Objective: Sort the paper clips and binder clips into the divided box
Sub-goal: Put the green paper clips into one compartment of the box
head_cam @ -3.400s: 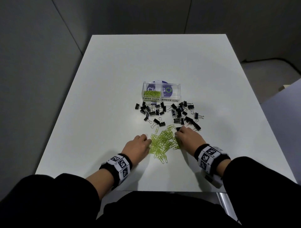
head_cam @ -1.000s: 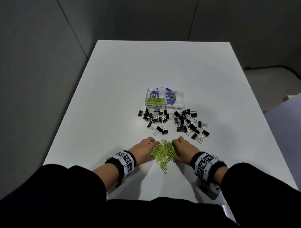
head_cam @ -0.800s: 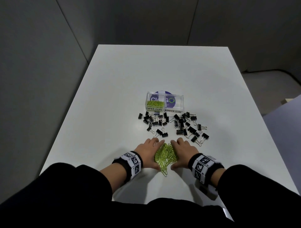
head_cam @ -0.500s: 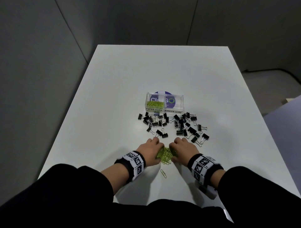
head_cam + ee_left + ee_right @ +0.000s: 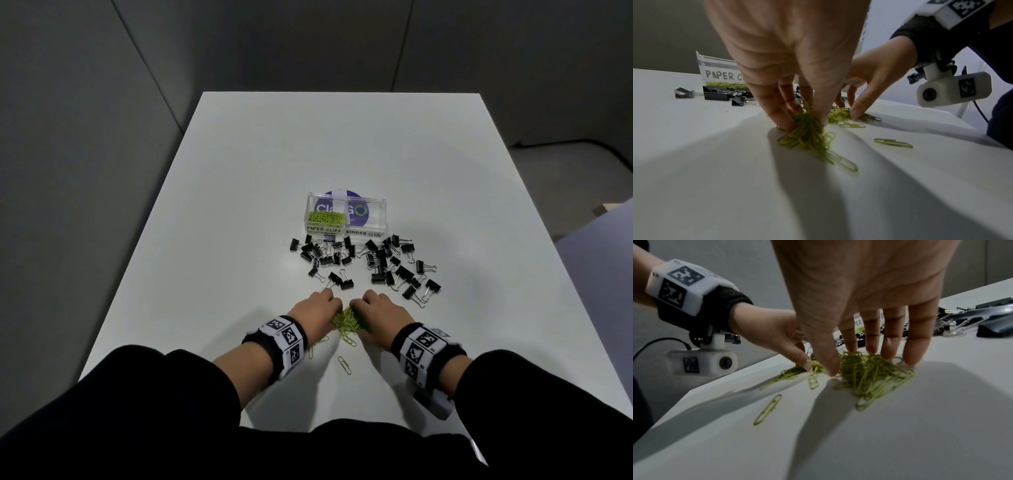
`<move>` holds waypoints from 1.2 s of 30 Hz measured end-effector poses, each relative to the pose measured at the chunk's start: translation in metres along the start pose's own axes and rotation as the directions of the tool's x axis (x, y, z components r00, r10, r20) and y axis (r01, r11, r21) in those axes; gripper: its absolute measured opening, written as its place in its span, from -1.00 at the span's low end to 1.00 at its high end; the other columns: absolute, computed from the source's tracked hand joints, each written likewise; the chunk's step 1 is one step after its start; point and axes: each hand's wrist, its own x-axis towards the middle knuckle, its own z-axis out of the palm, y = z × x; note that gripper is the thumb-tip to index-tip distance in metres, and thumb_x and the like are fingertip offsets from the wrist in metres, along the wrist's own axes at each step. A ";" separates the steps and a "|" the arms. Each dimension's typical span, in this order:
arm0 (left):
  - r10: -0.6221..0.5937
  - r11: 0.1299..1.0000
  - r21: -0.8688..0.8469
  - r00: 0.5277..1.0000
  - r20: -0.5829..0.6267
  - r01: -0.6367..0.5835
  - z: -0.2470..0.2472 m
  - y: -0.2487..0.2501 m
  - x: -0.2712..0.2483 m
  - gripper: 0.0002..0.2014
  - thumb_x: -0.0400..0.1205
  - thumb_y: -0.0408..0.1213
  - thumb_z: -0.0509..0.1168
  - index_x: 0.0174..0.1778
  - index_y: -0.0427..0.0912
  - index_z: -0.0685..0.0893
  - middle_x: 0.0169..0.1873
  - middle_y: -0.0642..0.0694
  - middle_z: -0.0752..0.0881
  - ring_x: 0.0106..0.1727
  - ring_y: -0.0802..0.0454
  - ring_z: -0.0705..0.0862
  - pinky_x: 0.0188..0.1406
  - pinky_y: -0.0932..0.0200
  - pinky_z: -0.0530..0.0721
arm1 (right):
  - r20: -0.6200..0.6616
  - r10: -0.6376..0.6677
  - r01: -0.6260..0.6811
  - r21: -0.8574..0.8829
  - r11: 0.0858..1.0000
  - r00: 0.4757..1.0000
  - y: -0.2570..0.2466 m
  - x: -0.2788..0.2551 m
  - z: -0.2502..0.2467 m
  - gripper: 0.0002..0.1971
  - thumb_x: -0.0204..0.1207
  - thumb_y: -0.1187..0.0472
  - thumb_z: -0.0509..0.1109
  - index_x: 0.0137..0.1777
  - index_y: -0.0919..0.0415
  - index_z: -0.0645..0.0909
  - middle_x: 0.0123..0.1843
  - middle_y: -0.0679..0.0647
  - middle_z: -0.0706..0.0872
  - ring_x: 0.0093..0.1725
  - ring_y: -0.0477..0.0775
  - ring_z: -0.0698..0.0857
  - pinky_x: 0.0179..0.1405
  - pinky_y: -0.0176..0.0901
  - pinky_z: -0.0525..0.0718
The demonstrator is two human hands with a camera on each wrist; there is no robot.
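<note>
A heap of green paper clips (image 5: pixel 346 321) lies near the table's front edge, between my two hands. My left hand (image 5: pixel 317 310) pinches a bunch of these paper clips (image 5: pixel 807 136) between thumb and curled fingers. My right hand (image 5: pixel 373 308) has its fingers and thumb drawn in around the other part of the heap (image 5: pixel 869 371). A few single clips (image 5: pixel 344 366) lie loose closer to me. Black binder clips (image 5: pixel 394 265) are scattered beyond the hands. The clear divided box (image 5: pixel 363 234) stands behind them, with green clips in its left compartment; its right compartment holds no clips.
A second cluster of binder clips (image 5: pixel 322 253) lies just in front of the box's left half. The white table (image 5: pixel 239 205) stretches bare to the left and far side. Its front edge is just behind my wrists.
Both hands have swept inward and closed on the paper clip heap, squeezing it into a tight bunch. A few clips slipped out toward me.
</note>
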 end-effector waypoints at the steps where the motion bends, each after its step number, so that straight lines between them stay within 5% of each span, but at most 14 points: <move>1: -0.001 1.000 -0.005 1.000 0.002 0.001 0.000 -0.001 0.001 -0.67 0.61 -0.28 0.27 0.29 -0.24 0.49 0.23 -0.23 0.48 0.19 -0.21 0.54 0.10 -0.03 0.57 | 0.007 0.001 -0.001 0.004 1.000 1.000 0.000 0.000 0.000 -0.51 0.45 0.05 0.35 0.36 0.10 0.34 0.28 0.14 0.44 0.24 0.18 0.45 0.03 0.06 0.66; 4: 0.003 1.000 -0.009 1.000 0.009 -0.003 -0.002 -0.001 0.003 -0.69 0.61 -0.30 0.26 0.27 -0.25 0.50 0.21 -0.25 0.50 0.18 -0.22 0.55 0.10 -0.04 0.56 | 0.030 -0.006 0.006 -0.018 1.000 1.000 -0.002 0.002 0.000 -0.41 0.39 -0.04 0.40 0.38 0.09 0.32 0.29 0.14 0.41 0.24 0.19 0.44 0.03 0.06 0.63; 12: 0.096 0.977 0.187 0.994 0.048 -0.103 -0.005 0.001 0.001 -0.77 0.63 -0.47 0.15 0.20 -0.31 0.51 0.12 -0.27 0.53 0.09 -0.25 0.58 -0.12 -0.03 0.54 | -0.022 -0.017 0.018 0.029 0.999 1.000 0.005 0.007 -0.002 -0.74 0.53 0.14 0.34 0.16 0.21 0.47 0.19 0.17 0.48 0.13 0.21 0.52 -0.08 0.01 0.61; 17: 0.148 0.940 0.302 0.987 0.060 -0.159 -0.008 0.002 -0.002 -0.72 0.58 -0.57 0.13 0.19 -0.32 0.49 0.11 -0.26 0.55 0.12 -0.23 0.55 -0.23 0.04 0.42 | -0.042 -0.083 0.081 -0.050 0.995 0.996 0.013 0.007 0.001 -0.78 0.56 0.28 0.25 0.19 0.26 0.50 0.15 0.20 0.52 0.08 0.23 0.57 -0.06 0.07 0.65; 29: 0.122 0.970 0.215 0.992 -0.029 -0.113 -0.010 -0.001 -0.006 -0.73 0.65 -0.50 0.14 0.23 -0.28 0.58 0.04 -0.21 0.62 0.06 -0.16 0.61 -0.18 0.09 0.50 | -0.048 -0.087 0.086 -0.018 0.996 0.995 0.016 0.007 -0.007 -0.78 0.58 0.29 0.25 0.18 0.24 0.58 0.12 0.16 0.60 0.09 0.19 0.62 0.04 0.03 0.67; 33: 0.134 0.988 0.090 0.985 -0.113 -0.124 -0.014 -0.002 -0.008 -0.77 0.68 -0.41 0.15 0.17 -0.22 0.65 0.00 -0.18 0.66 0.00 -0.14 0.67 -0.21 0.15 0.50 | -0.064 -0.060 0.067 0.103 0.992 0.996 0.019 0.006 -0.013 -0.77 0.58 0.25 0.27 0.19 0.25 0.60 0.14 0.15 0.63 0.07 0.16 0.64 0.08 -0.06 0.66; 36: 0.119 0.991 -0.048 0.980 -0.161 -0.128 -0.021 -0.004 -0.011 -0.74 0.70 -0.31 0.15 0.23 -0.17 0.66 0.08 -0.17 0.67 0.06 -0.12 0.67 -0.05 0.10 0.59 | -0.062 -0.047 0.055 0.135 0.989 0.997 0.021 0.003 -0.017 -0.78 0.60 0.30 0.24 0.19 0.27 0.60 0.14 0.16 0.64 0.08 0.16 0.64 0.05 -0.15 0.59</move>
